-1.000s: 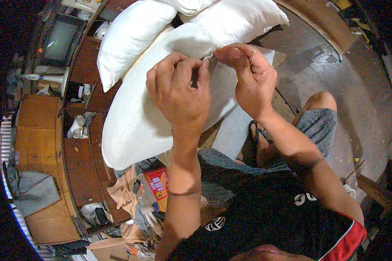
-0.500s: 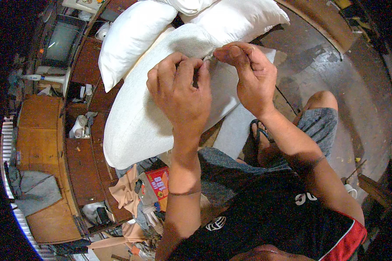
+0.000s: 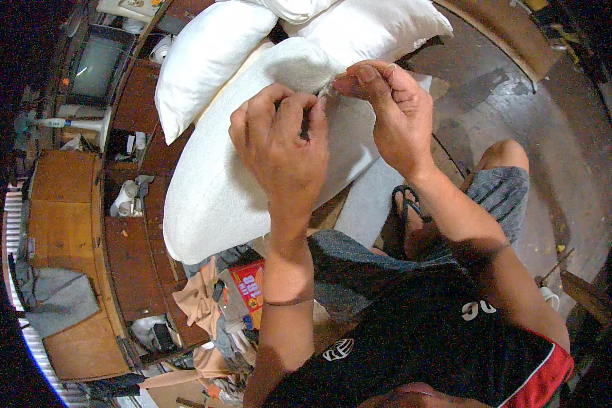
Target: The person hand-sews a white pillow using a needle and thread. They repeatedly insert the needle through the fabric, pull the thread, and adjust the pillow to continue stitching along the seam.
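A large white cushion (image 3: 207, 187) with a knit-like cover lies before me, stretching from the upper middle toward the lower left. With bent fingers, my left hand (image 3: 282, 146) pinches the cushion's gathered far-right edge. Close beside it, my right hand (image 3: 400, 119) is closed in a pinch just above the same edge. A thin white thread (image 3: 392, 69) curls over its index finger, and a short white strand shows by its fingertips. Whether a needle sits in the pinch is too small to make out.
White pillows (image 3: 214, 58) crowd the far side of the cushion. Wooden cabinets (image 3: 61, 211) with open shelves line the left. A red box (image 3: 248, 282) and peach cloth scraps (image 3: 198, 296) lie near my left forearm. My sandalled foot (image 3: 409, 211) rests on the floor at right.
My right hand has shifted very slightly up, its fingertips a little farther from the cushion's edge. My left hand stays on the fabric, almost unmoved.
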A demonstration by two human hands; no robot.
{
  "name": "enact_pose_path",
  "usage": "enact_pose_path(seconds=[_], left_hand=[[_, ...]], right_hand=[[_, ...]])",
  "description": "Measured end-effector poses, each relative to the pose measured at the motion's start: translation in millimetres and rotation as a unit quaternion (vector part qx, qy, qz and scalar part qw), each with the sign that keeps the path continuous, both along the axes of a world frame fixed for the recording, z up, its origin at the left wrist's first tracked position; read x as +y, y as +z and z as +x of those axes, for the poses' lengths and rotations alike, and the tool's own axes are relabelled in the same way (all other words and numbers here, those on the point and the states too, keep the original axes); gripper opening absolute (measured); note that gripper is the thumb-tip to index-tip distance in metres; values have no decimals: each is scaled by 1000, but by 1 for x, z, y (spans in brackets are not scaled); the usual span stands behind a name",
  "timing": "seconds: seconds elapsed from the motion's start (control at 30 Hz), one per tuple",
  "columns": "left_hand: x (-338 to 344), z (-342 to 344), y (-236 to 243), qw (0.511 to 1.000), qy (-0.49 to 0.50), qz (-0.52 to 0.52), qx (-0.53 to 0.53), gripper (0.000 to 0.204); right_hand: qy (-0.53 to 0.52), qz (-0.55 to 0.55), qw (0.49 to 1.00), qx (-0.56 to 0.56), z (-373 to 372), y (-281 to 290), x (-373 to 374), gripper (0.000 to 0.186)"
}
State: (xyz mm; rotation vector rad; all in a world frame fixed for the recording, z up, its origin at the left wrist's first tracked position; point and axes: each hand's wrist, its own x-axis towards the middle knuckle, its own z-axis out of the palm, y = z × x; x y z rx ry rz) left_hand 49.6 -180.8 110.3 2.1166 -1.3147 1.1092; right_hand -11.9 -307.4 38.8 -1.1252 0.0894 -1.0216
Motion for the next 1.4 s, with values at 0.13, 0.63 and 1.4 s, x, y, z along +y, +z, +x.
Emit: enact_pose_path(seconds=[0.13, 0.63, 1.4], left_hand=[[0, 2, -1, 1000, 1, 0, -13, 13], [2, -2, 3, 1000, -5, 3, 11, 12], [6, 2, 6, 1000, 5, 7, 26, 12]], right_hand=[[12, -52, 998, 22, 0, 0, -4, 29], [-9, -8, 999, 40, -1, 6, 3, 31], [253, 189, 949, 21, 7, 9, -21, 28]])
